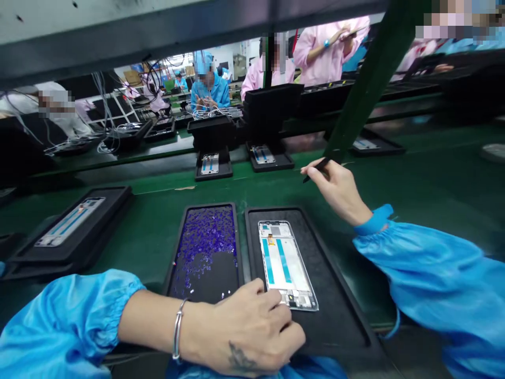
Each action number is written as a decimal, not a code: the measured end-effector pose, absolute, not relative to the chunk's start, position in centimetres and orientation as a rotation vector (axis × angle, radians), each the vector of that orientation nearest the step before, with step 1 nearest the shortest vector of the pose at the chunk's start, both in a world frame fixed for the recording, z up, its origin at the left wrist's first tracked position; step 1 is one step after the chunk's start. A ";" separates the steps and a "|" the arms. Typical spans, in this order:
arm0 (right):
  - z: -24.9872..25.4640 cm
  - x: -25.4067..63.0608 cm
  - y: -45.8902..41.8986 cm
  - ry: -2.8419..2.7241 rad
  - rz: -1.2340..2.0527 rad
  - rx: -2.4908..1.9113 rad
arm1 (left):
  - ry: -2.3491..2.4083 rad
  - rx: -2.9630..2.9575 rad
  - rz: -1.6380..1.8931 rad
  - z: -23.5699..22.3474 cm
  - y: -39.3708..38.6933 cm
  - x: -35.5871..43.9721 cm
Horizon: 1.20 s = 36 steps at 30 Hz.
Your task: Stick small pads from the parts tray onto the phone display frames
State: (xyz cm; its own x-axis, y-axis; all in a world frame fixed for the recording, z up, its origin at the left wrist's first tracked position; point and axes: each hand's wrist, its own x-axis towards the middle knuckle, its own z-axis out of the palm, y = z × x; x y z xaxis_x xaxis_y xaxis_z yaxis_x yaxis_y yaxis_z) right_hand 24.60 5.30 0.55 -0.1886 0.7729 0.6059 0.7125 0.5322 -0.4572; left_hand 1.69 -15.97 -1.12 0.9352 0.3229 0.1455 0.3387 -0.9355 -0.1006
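Observation:
My left hand [252, 329] is closed, its fingers curled over the lower left of a phone frame [294, 263]. Its fingertips are mostly hidden, so I cannot tell what they hold. The silver frame, with two blue strips and an orange flex cable, lies in a black tray [339, 310]. To its left, a second black tray [221, 268] holds many tiny purple-edged pieces [209, 226] and a few white bits. My right hand [335, 187] is raised beyond the phone tray, closed around a slim black tool [321, 164] whose exact kind is unclear.
On the left, stacked black trays [118, 210] carry another phone frame [71, 221]. Two more trayed frames [210, 163] sit across the green bench [158, 231]. A green post [363, 79] slants down beyond my right hand. Co-workers [211, 87] are at the far side.

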 end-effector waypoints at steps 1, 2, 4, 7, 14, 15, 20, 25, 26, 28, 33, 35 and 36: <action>0.8 24.5 6.4 -2.110 -0.061 -1.272 | -0.513 -2.958 -0.182 -1.0 -16.1 1.8; 1.0 24.2 7.6 -2.202 -0.116 -1.284 | -0.511 -2.952 -0.168 -0.9 -16.2 1.9; 1.2 23.2 10.1 -2.349 -0.175 -1.273 | -0.508 -2.953 -0.129 -0.7 -16.3 2.0; 1.0 21.3 13.4 -2.549 -0.282 -1.304 | -0.547 -2.939 -0.079 -0.5 -16.2 1.6; 0.3 19.4 16.9 -2.758 -0.492 -1.434 | -0.607 -2.871 -0.115 -0.7 -16.0 0.0; 0.2 19.5 17.0 -2.775 -0.502 -1.449 | -0.610 -2.867 -0.128 -0.7 -16.0 -0.1; -0.1 19.8 16.4 -2.828 -0.514 -1.484 | -0.625 -2.857 -0.143 -0.5 -15.3 -0.4; 1.6 20.1 16.6 -2.802 -0.530 -1.440 | -0.653 -2.859 -0.114 0.0 -13.1 -0.8; 2.3 20.1 16.8 -2.786 -0.531 -1.436 | -0.663 -2.860 -0.099 0.1 -12.6 -0.9; 3.9 20.2 17.2 -2.756 -0.524 -1.426 | -0.691 -2.858 -0.064 0.2 -11.3 -1.0; 7.7 21.0 17.4 -2.715 -0.461 -1.394 | -0.789 -2.824 -0.035 0.3 -6.3 -1.7; 9.0 21.6 17.0 -2.694 -0.434 -1.383 | -0.837 -2.813 -0.032 0.3 -3.6 -2.2; 9.7 22.0 16.6 -2.681 -0.419 -1.377 | -0.864 -2.808 -0.031 0.3 -2.3 -2.5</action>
State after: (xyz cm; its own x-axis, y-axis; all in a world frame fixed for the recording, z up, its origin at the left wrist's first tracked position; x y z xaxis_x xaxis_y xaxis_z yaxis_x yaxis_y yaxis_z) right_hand 22.00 16.58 9.69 -0.5865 0.7820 0.2110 0.8091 0.5534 0.1976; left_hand -2.50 -2.27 0.25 0.8286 0.5541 0.0795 0.5584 -0.8082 -0.1872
